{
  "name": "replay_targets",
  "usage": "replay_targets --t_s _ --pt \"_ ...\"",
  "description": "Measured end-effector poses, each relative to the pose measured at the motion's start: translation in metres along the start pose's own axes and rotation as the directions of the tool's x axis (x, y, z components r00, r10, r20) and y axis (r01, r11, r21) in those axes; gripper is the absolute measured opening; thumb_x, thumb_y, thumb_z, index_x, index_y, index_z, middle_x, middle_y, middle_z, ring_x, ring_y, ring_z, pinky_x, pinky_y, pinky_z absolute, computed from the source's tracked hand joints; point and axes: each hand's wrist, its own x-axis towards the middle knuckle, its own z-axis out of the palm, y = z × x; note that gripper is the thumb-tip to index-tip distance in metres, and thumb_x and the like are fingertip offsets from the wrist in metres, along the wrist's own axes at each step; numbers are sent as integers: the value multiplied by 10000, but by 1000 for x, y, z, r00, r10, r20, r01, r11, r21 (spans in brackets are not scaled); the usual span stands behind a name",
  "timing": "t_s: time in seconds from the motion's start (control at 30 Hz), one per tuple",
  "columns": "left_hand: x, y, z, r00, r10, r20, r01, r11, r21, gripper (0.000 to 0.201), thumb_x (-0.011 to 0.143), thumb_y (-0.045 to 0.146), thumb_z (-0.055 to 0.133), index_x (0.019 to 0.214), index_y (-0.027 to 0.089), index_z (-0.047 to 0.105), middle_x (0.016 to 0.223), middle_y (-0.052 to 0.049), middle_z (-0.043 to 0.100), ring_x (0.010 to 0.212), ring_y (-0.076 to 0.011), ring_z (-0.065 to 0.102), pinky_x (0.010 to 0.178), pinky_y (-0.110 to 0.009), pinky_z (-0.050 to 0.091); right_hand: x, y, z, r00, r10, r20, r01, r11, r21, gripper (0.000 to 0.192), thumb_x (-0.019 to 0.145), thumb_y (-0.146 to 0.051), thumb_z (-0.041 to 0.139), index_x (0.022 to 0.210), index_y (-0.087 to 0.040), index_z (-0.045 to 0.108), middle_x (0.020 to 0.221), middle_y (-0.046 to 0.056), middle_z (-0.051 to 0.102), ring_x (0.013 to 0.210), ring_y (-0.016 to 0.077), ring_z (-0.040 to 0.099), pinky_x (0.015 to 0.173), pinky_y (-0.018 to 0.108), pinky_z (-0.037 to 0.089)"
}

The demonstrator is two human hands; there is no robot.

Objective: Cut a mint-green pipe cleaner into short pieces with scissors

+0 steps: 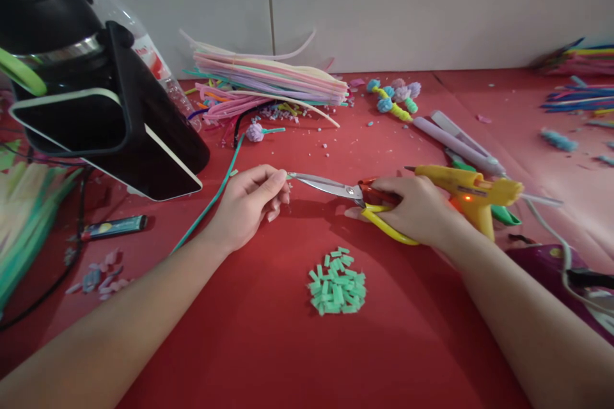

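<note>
My right hand [415, 208] is wrapped round the handles of a pair of scissors [330, 186], one handle yellow and one red. The blades point left and look nearly closed. Their tips reach the fingertips of my left hand [252, 204], which is closed in a pinch at the thumb and forefinger. A tiny green piece [288, 175] shows at that pinch, mostly hidden by the fingers. Below the scissors lies a pile of short green cut pieces [338, 287]. A teal pipe cleaner [211, 201] runs along the table behind my left wrist.
A black tumbler with a phone [158, 166] leans at left, by a plastic bottle [153, 51]. Pipe cleaner bundles [273, 77] lie at the back. A yellow glue gun [470, 188], its light lit, and a lilac hair straightener [455, 144] lie right; a lighter [115, 227] lies left.
</note>
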Motion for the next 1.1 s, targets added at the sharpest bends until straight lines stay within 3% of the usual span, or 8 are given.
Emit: replay_targets --t_s 0.77,1.1 --pt "0 -1 -1 1000 -2 -8 2 1000 -15 238 839 332 726 689 164 649 643 -9 610 507 -61 472 417 -179 349 1 0 0 999 -32 -17 32 999 3 634 702 -840 574 585 -221 498 487 -25 444 525 123 362 562 300 279" --pt "1 -3 -4 1000 12 4 -12 999 -41 233 869 305 702 692 161 653 648 -7 611 512 -56 471 418 -166 344 -1 -1 -2 1000 -6 15 6 1000 -10 652 687 -850 570 578 -217 456 485 -40 383 509 107 296 530 290 255"
